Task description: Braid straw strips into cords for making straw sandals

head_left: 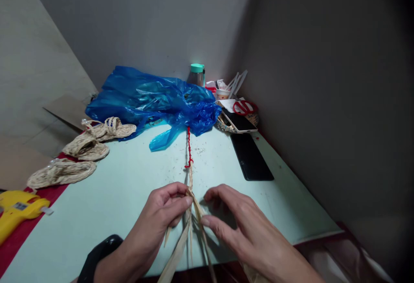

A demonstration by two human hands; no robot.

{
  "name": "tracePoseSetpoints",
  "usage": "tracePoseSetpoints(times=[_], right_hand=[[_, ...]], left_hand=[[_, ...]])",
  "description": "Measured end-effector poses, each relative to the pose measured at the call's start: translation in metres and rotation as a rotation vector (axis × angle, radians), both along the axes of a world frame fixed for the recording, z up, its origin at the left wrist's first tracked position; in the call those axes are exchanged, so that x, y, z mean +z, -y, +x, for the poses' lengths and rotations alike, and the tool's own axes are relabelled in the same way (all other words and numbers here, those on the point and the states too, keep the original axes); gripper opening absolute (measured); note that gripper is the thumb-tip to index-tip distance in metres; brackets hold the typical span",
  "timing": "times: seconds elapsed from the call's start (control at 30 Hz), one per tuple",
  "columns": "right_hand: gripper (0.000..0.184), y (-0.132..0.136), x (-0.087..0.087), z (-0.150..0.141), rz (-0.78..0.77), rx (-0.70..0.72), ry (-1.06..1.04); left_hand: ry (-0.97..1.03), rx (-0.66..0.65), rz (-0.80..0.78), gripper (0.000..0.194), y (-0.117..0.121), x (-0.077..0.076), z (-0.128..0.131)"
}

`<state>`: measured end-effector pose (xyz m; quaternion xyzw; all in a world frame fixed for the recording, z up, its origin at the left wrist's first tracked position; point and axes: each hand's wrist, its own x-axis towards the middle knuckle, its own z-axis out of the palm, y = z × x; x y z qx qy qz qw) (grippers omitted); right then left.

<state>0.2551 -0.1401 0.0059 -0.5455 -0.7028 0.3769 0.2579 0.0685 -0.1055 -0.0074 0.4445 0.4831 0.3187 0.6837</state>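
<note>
A braid of dry straw-coloured fibre strands (190, 178) runs toward me down the middle of the table, tied at its far end to a twisted red cord (189, 147). My left hand (166, 209) pinches the braid between thumb and forefinger where the loose strands part. Just to the right is my right hand (237, 222), its thumb and forefinger apart; the thumb tip is at or against one strand, and I see no grip on it. Below the hands, loose strands (176, 255) hang over the near table edge, one of them wide and flat.
Woven slippers (86, 147) and a yellow glue gun (19, 212) lie at the left edge. A blue plastic bag (148, 95) covers the back. At the right are a black phone-like slab (252, 158), a basket holding red-handled scissors (245, 107), and a green-lidded bottle (196, 75) behind.
</note>
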Motion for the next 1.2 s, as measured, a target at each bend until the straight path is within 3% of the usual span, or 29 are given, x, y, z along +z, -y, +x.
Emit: tracePoseSetpoints(times=[0.13,0.3,0.53,1.0,1.2], right_hand=[[0.019,-0.01,-0.006,-0.018,-0.018,0.026,-0.163],[0.018,-0.012,-0.011,-0.021,-0.044,0.075,-0.176],[0.032,-0.004,-0.008,-0.013,-0.03,0.043,-0.123],[0.031,-0.005,-0.009,-0.016,0.015,-0.025,0.168],[0.031,-0.008,-0.01,-0.018,0.128,-0.087,0.229]], left_hand=[[0.024,-0.007,0.017,0.016,0.001,0.001,0.002],[0.005,-0.005,0.001,0.018,0.001,0.002,0.002],[-0.027,-0.003,0.006,0.02,0.001,-0.002,0.001],[-0.082,0.061,0.011,0.026,0.0,-0.002,0.007],[-0.116,0.07,0.001,0.027,-0.001,0.0,0.011]])
